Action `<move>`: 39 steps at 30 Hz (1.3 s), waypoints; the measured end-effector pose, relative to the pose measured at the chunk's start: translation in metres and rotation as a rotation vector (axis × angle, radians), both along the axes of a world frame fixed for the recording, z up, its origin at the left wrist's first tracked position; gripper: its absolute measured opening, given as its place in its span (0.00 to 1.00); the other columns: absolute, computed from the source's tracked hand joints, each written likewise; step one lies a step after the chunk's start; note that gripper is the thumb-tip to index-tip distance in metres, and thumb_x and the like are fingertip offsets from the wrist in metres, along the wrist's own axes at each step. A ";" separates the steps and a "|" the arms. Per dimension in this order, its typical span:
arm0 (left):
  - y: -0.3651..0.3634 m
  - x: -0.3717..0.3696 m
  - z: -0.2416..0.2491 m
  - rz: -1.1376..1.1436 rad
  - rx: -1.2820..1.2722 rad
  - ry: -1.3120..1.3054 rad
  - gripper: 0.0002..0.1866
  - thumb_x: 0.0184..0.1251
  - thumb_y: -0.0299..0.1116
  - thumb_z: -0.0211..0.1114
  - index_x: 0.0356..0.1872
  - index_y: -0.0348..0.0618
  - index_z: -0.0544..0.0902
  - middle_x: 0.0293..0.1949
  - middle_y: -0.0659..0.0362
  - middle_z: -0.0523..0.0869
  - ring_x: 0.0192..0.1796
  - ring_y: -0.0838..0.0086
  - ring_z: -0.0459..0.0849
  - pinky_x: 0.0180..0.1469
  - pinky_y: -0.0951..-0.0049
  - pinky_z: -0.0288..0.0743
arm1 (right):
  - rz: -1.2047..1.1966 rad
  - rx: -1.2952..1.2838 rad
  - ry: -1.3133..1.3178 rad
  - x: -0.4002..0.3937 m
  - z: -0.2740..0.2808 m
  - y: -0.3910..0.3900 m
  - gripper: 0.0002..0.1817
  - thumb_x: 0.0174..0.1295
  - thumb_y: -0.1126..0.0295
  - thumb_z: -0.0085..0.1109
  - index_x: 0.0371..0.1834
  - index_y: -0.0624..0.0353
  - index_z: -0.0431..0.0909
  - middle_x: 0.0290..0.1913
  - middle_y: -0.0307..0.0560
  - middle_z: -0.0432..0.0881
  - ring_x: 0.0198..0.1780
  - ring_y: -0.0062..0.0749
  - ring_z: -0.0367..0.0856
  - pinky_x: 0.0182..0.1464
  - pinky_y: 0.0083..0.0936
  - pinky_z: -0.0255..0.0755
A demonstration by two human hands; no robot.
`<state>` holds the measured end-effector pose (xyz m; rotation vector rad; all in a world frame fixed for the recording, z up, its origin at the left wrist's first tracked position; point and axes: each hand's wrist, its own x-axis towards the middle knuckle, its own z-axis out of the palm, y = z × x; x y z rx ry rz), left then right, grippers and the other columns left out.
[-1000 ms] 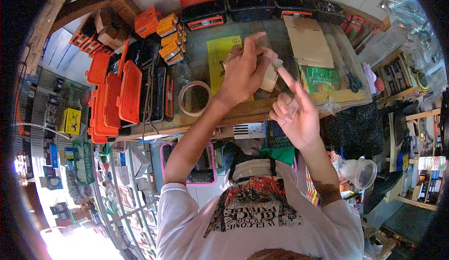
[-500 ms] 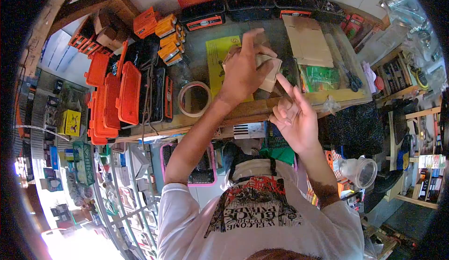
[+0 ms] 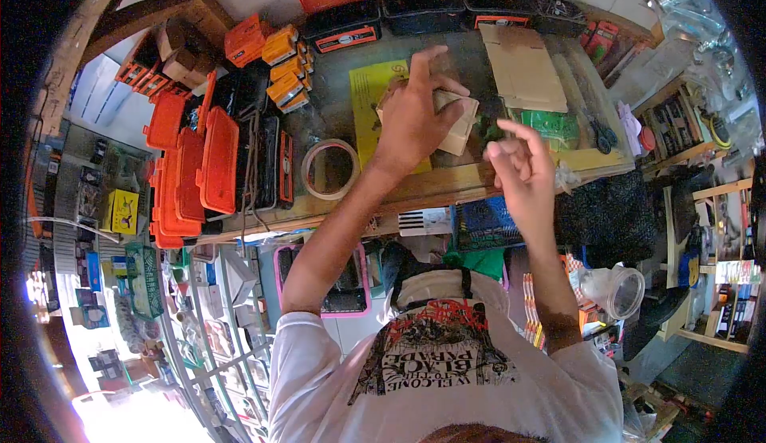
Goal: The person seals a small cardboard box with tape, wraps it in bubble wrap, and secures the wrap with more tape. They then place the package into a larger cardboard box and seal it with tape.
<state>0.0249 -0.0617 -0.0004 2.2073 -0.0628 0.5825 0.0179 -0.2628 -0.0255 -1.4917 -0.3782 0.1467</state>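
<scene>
My left hand (image 3: 417,120) lies over a small folded piece of light-brown cardboard (image 3: 459,130), its thumb along the cardboard and its index finger raised. The fingers behind the cardboard are partly hidden. Just to the right, my right hand (image 3: 525,170) hovers near the table's front edge, apart from the cardboard. Its fingers are bent and loosely apart, and nothing shows between them. Under my left hand a yellow printed sheet (image 3: 369,96) lies on the tabletop. A roll of tape (image 3: 309,181) lies flat left of my left wrist.
Orange-lidded black toolboxes (image 3: 345,35) line the back, and more orange lids (image 3: 219,160) stand at left. Small orange-yellow boxes (image 3: 286,88) are stacked nearby. A flat cardboard sheet (image 3: 523,72), a green packet (image 3: 550,127) and scissors (image 3: 604,135) lie at right.
My right hand has moved away from the cardboard, to the right, and its index finger has bent. My left hand and the cardboard have stayed nearly still.
</scene>
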 end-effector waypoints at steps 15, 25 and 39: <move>0.001 0.002 -0.004 0.004 0.000 -0.030 0.41 0.59 0.32 0.76 0.70 0.49 0.59 0.42 0.61 0.93 0.47 0.54 0.90 0.59 0.53 0.73 | -0.041 -0.549 -1.148 0.050 0.022 0.006 0.11 0.51 0.76 0.69 0.38 0.53 0.87 0.41 0.38 0.86 0.42 0.41 0.82 0.45 0.37 0.76; 0.001 0.001 -0.001 -0.002 0.034 -0.079 0.40 0.59 0.30 0.76 0.69 0.46 0.61 0.42 0.60 0.93 0.47 0.53 0.89 0.55 0.54 0.76 | -0.146 -0.452 -1.056 0.041 0.010 0.013 0.10 0.51 0.79 0.70 0.36 0.56 0.87 0.39 0.41 0.87 0.40 0.42 0.84 0.42 0.36 0.78; 0.003 0.004 -0.007 -0.011 0.071 -0.086 0.40 0.60 0.25 0.75 0.70 0.47 0.62 0.46 0.57 0.92 0.49 0.62 0.91 0.52 0.64 0.83 | 0.331 -0.150 -0.108 0.010 -0.001 -0.006 0.26 0.63 0.77 0.67 0.66 0.57 0.79 0.44 0.44 0.81 0.49 0.31 0.78 0.49 0.24 0.72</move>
